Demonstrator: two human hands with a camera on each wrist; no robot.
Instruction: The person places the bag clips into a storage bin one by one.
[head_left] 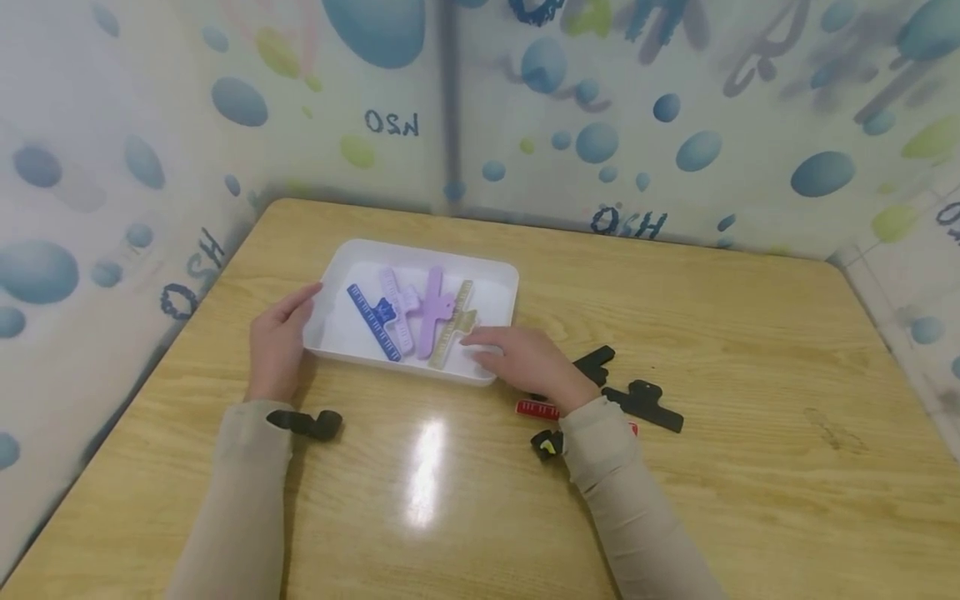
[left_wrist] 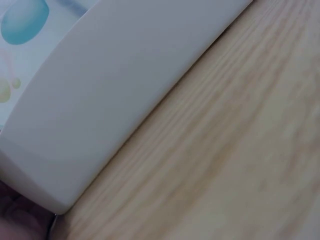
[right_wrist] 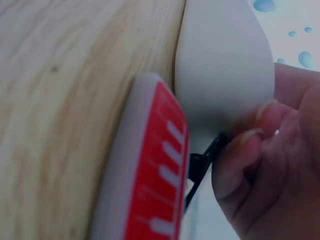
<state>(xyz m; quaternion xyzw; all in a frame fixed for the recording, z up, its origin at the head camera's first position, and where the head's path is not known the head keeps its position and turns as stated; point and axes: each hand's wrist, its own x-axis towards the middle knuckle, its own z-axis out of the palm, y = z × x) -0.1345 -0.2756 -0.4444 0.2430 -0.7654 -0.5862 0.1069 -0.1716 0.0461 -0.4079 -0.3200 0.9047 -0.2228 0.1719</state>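
A white tray (head_left: 414,372) holds a blue clip (head_left: 367,321), a pale lilac clip (head_left: 393,304), a purple clip (head_left: 431,312) and a gold clip (head_left: 463,298), lying side by side. At the tray's left rim my left hand (head_left: 277,346) rests with its fingertips against the edge; shadowed fingers show at the tray corner in the left wrist view. My right hand (head_left: 528,358) reaches over the front right corner, fingertips right beside the gold clip and apart from each other. Below its wrist lies a red clip (head_left: 536,408) with white key-like marks, partly hidden by the sleeve.
Right of the tray, one black clip (head_left: 596,364) lies partly behind the right hand and another black clip (head_left: 647,406) farther right. Dark camera straps (head_left: 307,423) circle both wrists. A patterned wall (head_left: 525,108) borders the wooden table (head_left: 750,358) at the back and left.
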